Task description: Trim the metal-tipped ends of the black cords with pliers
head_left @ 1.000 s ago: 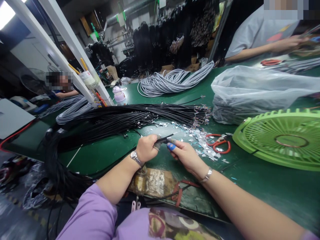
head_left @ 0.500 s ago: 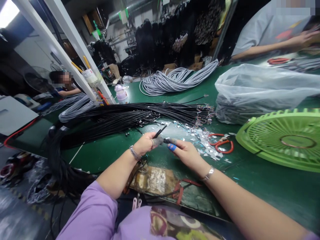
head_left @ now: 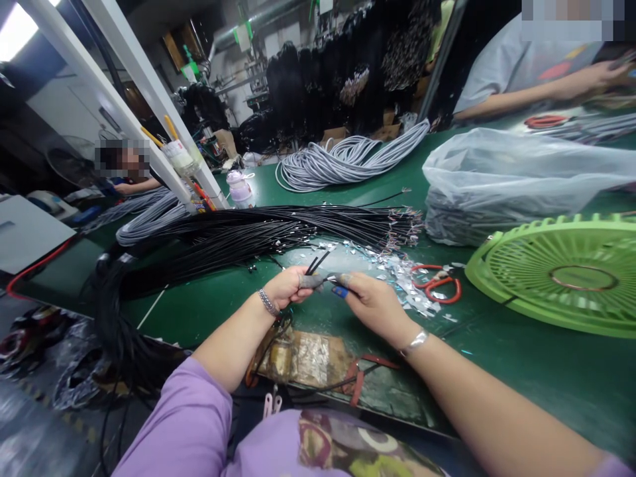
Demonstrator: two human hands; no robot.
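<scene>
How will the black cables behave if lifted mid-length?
Likely floppy over length: the black cables curve and droop past the table's edge. Short stubs probably stay fairly stiff: two black ends poke up straight from the left hand. As a bunch, probably heavy and apt to splay, since many strands lie together and their ends fan out.

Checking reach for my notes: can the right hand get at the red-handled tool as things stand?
Likely yes: the red-handled tool lies near the right hand, only loose scraps between, though that hand grips black cable.
</scene>
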